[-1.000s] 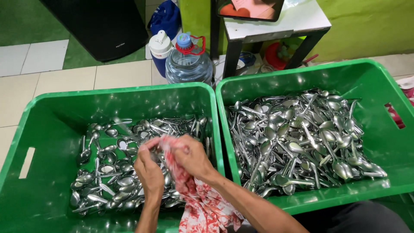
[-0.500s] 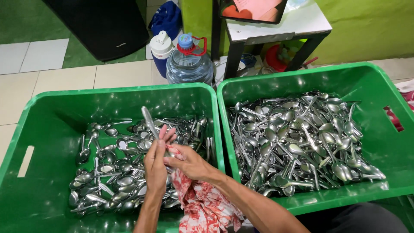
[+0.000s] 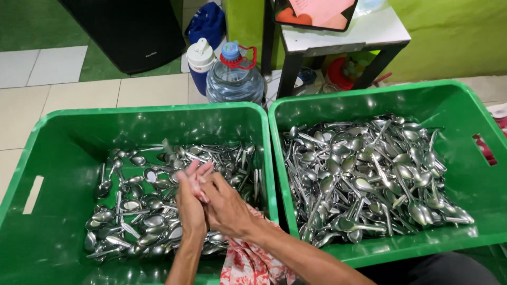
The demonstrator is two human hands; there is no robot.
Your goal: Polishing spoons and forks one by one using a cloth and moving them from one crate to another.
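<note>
In the head view, the left hand (image 3: 190,203) and right hand (image 3: 228,208) press together over the left green plastic crate (image 3: 68,132), fingers closed round a red-and-white patterned cloth (image 3: 253,261) whose lower end the frame cuts off; any spoon between the palms is hidden, so I cannot tell its axis. Loose steel spoons (image 3: 137,211) lie jumbled below, pointing every way. At three o'clock a second green crate (image 3: 454,105) holds a spoon heap (image 3: 369,179); at twelve, on the tiled floor (image 3: 79,95), stands a clear water jug (image 3: 235,79).
</note>
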